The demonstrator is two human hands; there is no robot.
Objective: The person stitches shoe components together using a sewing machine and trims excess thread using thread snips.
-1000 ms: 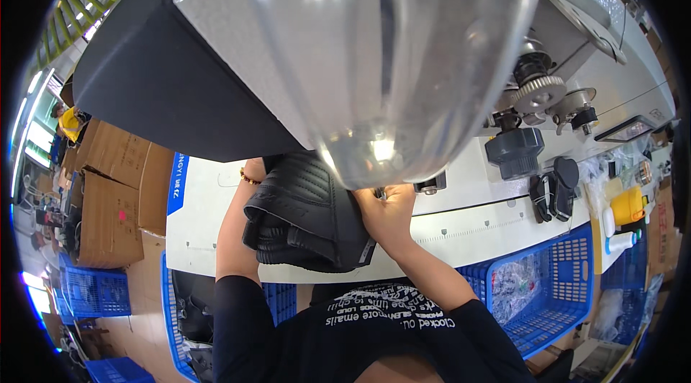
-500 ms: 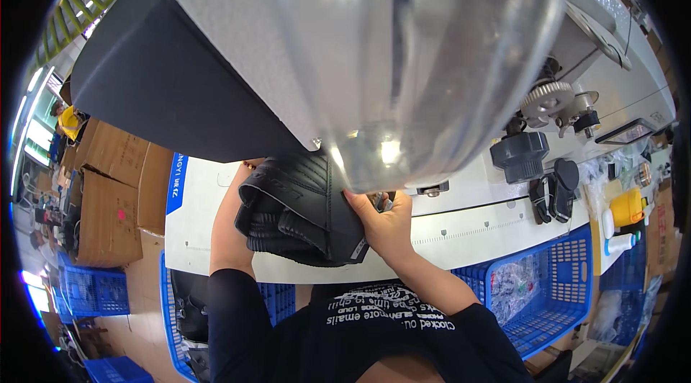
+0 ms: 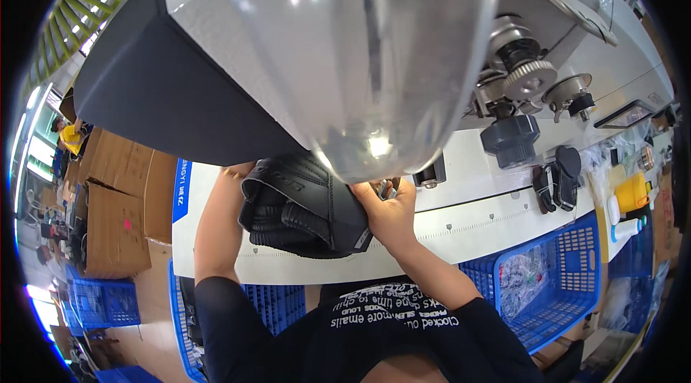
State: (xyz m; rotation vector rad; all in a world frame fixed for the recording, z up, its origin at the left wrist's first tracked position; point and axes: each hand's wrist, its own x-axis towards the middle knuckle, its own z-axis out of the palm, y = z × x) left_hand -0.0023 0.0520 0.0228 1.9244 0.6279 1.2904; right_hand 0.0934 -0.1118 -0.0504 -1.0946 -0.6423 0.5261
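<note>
Right hand [image 3: 389, 216] closed on metal item [image 3: 390, 189] above white bench [image 3: 468, 239]; black padded piece [image 3: 302, 206] immediately left. Left hand [image 3: 245, 167] mostly hidden, grip undeterminable; brown cartons [image 3: 115, 228] and lettered blue label [image 3: 183, 190] to its left.

Below the bulky machine [image 3: 245, 30], a folded black piece [image 3: 299, 199] sits over the white tabletop [image 3: 461, 232]. The right hand [image 3: 389, 216] pinches a small metal tool [image 3: 389, 190], thumb at the piece's edge. From where I stand, the left hand [image 3: 245, 167] is mostly hidden. Over on the right, a blue basket [image 3: 580, 268] holds clear plastic [image 3: 520, 281].
</note>
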